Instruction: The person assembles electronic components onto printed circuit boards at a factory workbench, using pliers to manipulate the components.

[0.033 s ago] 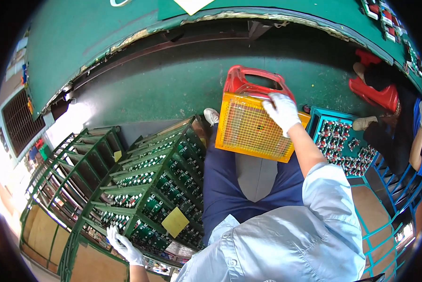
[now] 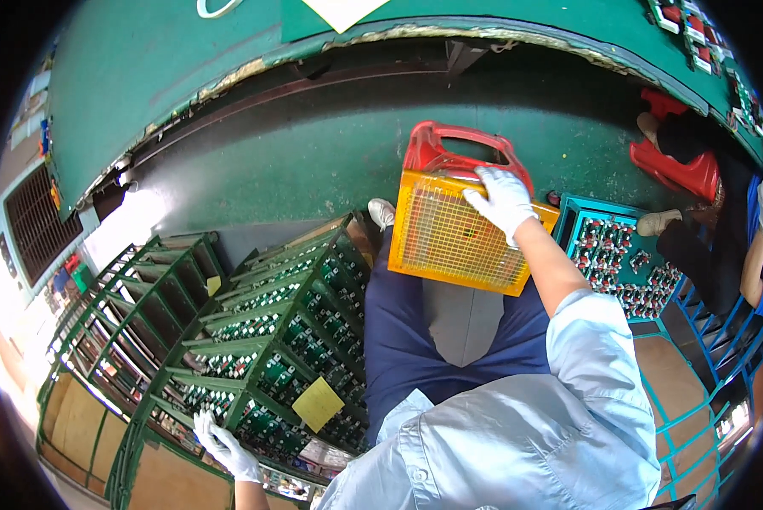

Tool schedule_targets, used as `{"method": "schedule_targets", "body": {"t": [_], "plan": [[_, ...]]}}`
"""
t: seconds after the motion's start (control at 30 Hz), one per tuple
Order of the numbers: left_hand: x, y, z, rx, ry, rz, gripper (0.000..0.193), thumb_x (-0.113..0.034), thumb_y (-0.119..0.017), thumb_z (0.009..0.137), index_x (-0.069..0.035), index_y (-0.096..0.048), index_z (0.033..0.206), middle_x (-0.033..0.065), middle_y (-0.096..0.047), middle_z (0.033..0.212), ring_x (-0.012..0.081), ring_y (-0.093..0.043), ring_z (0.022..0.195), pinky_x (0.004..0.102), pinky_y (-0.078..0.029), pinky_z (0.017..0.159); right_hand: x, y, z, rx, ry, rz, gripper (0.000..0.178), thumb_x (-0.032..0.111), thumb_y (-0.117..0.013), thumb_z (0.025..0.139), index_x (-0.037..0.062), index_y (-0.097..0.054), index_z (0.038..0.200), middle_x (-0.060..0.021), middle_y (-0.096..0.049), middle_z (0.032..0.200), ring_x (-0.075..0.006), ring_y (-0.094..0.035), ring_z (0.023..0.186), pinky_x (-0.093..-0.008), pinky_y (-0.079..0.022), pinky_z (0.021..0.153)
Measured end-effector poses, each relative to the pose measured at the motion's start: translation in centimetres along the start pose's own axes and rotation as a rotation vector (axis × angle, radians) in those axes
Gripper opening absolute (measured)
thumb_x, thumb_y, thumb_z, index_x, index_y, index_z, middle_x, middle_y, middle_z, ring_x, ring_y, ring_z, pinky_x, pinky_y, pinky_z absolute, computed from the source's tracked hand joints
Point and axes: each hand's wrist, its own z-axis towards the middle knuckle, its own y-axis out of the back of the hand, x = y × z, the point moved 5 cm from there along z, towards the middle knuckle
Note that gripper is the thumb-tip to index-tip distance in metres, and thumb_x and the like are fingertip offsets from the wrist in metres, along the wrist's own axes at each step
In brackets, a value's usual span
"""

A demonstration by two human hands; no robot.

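Crate [image 2: 449, 234] at the legs [image 2: 394, 319] lies toward seven o'clock from the nearer right hand [image 2: 502, 204], long axis roughly nine-to-three, rim under loosely spread fingers; left hand [image 2: 226, 446] near rack [image 2: 207, 378], grip untellable.

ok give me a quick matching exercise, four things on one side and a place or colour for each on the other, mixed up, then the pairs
1 right hand
2 left hand
3 yellow card
4 trousers

a dark blue
b at the upper part of the yellow grid panel
c against the side of the green rack
d at the picture's lower left

Pairs: 1-b, 2-d, 3-c, 4-a
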Motion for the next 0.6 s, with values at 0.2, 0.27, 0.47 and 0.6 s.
{"method": "schedule_targets", "body": {"t": [0.2,0.27,0.47,0.6], "plan": [[0.5,0.1,0.0,0.026,-0.005,0.071,0.027,-0.012,-0.034,0.093,0.002,-0.044,0.114,0.0165,-0.038,0.126,0.0253,-0.035,0.120,0.0370,-0.025,0.101,0.1,-1.3,3.4,0.261,-0.075,0.208,0.083,0.066,-0.040,0.075,0.0025,-0.038,0.128,-0.0186,-0.035,0.133,-0.0310,-0.035,0.122,-0.0367,-0.025,0.103],[0.6,0.0,-0.4,-0.023,0.050,0.031,0.027,-0.012,-0.034,0.093,0.002,-0.044,0.114,0.0167,-0.039,0.125,0.0253,-0.035,0.120,0.0368,-0.026,0.101,0.1,-1.9,3.3,0.272,-0.086,0.217,0.085,0.068,-0.039,0.074,0.0018,-0.038,0.127,-0.0187,-0.035,0.133,-0.0312,-0.035,0.122,-0.0370,-0.024,0.104],[0.8,-0.6,0.1,-0.006,0.045,-0.059,0.027,-0.013,-0.035,0.093,0.001,-0.045,0.114,0.0159,-0.041,0.125,0.0259,-0.032,0.122,0.0377,-0.023,0.102,-0.5,-2.8,1.4,0.207,-0.048,0.163,0.083,0.065,-0.041,0.075,-0.0008,-0.038,0.126,-0.0210,-0.035,0.131,-0.0320,-0.034,0.123,-0.0385,-0.025,0.103],[0.0,0.0,-0.1,-0.057,-0.001,0.051,0.030,-0.016,-0.034,0.094,0.001,-0.045,0.115,0.0132,-0.047,0.117,0.0226,-0.036,0.118,0.0360,-0.023,0.101,-0.5,-2.1,0.9,0.166,-0.095,0.090,0.080,0.064,-0.044,0.075,0.0010,-0.041,0.124,-0.0191,-0.039,0.130,-0.0306,-0.039,0.119,-0.0374,-0.032,0.099]]}}
